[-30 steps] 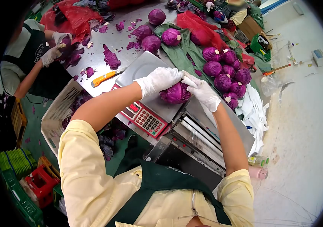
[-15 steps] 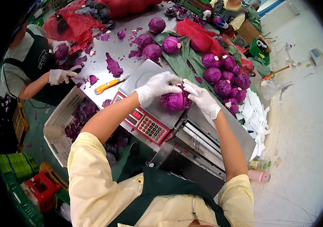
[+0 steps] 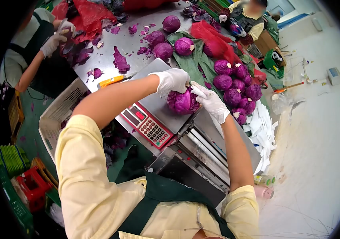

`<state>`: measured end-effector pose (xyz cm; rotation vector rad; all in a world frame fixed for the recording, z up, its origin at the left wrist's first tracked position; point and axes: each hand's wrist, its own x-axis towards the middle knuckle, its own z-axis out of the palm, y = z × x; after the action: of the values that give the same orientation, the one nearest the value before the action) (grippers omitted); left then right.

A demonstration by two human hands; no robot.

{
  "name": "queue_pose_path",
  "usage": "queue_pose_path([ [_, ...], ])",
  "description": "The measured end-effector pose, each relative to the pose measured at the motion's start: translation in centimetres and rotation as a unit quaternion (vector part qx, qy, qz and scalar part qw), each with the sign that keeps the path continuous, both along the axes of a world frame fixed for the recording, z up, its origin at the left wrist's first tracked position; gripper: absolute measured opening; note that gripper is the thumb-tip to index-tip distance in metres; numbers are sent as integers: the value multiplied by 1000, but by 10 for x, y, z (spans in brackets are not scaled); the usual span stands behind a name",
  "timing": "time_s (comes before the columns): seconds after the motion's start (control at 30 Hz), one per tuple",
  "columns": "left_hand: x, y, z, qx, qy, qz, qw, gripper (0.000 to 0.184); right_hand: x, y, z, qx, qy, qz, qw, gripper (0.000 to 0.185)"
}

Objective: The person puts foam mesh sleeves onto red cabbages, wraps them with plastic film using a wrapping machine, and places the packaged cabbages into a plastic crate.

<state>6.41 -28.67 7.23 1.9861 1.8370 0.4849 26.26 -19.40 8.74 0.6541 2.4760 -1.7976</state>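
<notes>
Crates (image 3: 10,159), bright green, stacked on the floor at far left, red crate (image 3: 32,185) beside them. Co-worker (image 3: 28,46) stands at the left edge of the worktop (image 3: 104,59), gloved hands at purple leaves. Pale bin (image 3: 56,105) sits against the near-left edge. Orange knife (image 3: 112,81) lies flat near that edge, just left of the scale (image 3: 152,129); torn leaf (image 3: 120,60) farther in.

Scale is at the near edge, red digits lit. Cabbage (image 3: 184,102) is over the right end of its pan, both hands on it. Left hand (image 3: 173,81), gloved: fingers bent over the cabbage's top left, tips partly hidden, can't tell how firm the hold is. Right hand (image 3: 211,102), gloved: fingers close together, nearly straight, at the cabbage's top right; can't tell if they pinch anything.

Roller unit (image 3: 201,149) right of the scale, near-right corner. Green cloth (image 3: 201,71) and red mesh (image 3: 211,36) lie beyond the hands. Heap of cabbages (image 3: 233,95) toward the right edge, white strips (image 3: 263,129) piled just outside it. Pink bottle (image 3: 263,192) farther down, right of the right arm.
</notes>
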Motion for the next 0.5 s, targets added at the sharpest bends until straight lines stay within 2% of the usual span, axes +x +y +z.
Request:
queue_pose_path([
  [0.03,5,3,4,3,-6,8,1000,29,-2,1,0,3,-6,8,1000,64],
  [0.1,13,5,19,-73,111,6,991,26,-5,4,-5,8,-1,-10,1000,61],
  [0.3,10,6,17,-90,138,-16,986,26,-4,25,-28,37,33,2,999,58],
  [0.33,2,4,6,-43,70,-3,997,29,0,31,-35,37,37,-1,999,58],
  [0.37,-5,-2,3,5,2,8,1000,32,5,38,-39,260,63,49,962,55],
  [0.4,-11,-10,-1,4,-25,26,999,39,11,45,-43,469,85,93,874,53],
  [0.43,-13,-19,1,2,-19,20,1000,39,16,37,-26,469,88,84,875,53],
  [0.5,-11,-40,1,104,1,135,985,43,30,3,33,467,32,-41,883,49],
])
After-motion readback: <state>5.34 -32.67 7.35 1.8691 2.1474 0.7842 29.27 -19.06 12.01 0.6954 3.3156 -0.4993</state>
